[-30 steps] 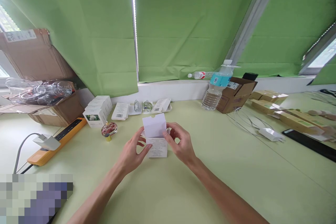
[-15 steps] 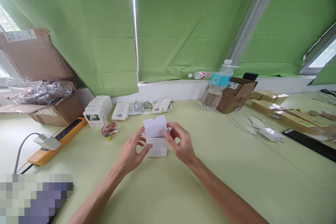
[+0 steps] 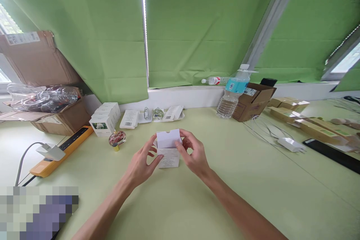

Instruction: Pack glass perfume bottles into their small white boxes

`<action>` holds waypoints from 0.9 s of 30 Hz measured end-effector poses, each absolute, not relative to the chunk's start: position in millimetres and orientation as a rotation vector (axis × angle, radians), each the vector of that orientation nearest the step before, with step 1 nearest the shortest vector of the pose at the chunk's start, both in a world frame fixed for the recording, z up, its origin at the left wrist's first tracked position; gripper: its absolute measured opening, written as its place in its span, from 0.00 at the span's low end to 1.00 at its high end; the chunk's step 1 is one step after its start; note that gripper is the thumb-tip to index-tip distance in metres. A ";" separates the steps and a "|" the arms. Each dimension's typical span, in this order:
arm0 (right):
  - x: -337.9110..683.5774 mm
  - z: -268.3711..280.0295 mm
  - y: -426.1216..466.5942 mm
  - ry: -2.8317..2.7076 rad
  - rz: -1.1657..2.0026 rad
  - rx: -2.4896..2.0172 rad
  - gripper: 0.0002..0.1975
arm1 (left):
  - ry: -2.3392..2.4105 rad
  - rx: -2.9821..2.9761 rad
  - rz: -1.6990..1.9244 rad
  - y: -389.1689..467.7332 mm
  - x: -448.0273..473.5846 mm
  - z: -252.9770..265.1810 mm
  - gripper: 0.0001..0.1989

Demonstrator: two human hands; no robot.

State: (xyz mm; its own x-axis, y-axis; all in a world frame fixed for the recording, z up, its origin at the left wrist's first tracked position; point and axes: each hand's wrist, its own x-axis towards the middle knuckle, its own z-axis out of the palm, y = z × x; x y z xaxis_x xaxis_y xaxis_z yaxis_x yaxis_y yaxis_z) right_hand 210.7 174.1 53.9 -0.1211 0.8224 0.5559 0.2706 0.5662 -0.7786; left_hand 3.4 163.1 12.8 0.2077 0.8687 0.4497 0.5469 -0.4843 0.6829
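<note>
A small white carton (image 3: 169,158) with fine print stands on the table in front of me. Out of its open top rises a plain white card insert (image 3: 168,138) with a notch in its upper edge. My left hand (image 3: 144,159) grips the carton's left side, thumb on the printed face and fingers behind. On the other side, my right hand (image 3: 194,152) curls round the carton, its thumb resting on the white insert. What lies inside the carton is hidden.
Left of the carton are a round glass bottle of red pieces (image 3: 117,138) and a row of white boxes (image 3: 104,120). Flattened cartons (image 3: 129,119) and small glass bottles (image 3: 158,113) lie behind. An orange power strip (image 3: 62,152), a water bottle (image 3: 230,95) and a cardboard box (image 3: 253,101) flank them.
The white insert has sunk lower into the carton, and its top edge has moved down and slightly right. Both hands stay nearly in place.
</note>
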 end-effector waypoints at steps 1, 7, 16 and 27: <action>210.5 53.9 174.2 -1.683 0.603 -0.919 0.12 | 1.319 2.117 1.173 163.1 3.4 12.9 0.33; 209.0 51.3 176.0 -1.715 0.554 -0.907 0.05 | 1.306 2.156 1.187 163.6 3.4 12.4 0.34; 209.1 48.7 177.1 -1.728 0.533 -0.919 0.06 | 1.320 2.154 1.152 162.6 2.3 14.0 0.30; 208.4 48.1 177.0 -1.737 0.498 -0.906 0.04 | 1.325 2.145 1.158 163.4 3.8 13.1 0.27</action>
State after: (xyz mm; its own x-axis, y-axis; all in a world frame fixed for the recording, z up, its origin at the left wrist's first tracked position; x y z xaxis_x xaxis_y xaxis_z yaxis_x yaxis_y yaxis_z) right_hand 208.4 177.0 48.1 -0.1469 0.7749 0.6147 0.3309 0.6242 -0.7077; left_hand 3.8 163.4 13.1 0.2219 0.8636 0.4526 0.5641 -0.4923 0.6628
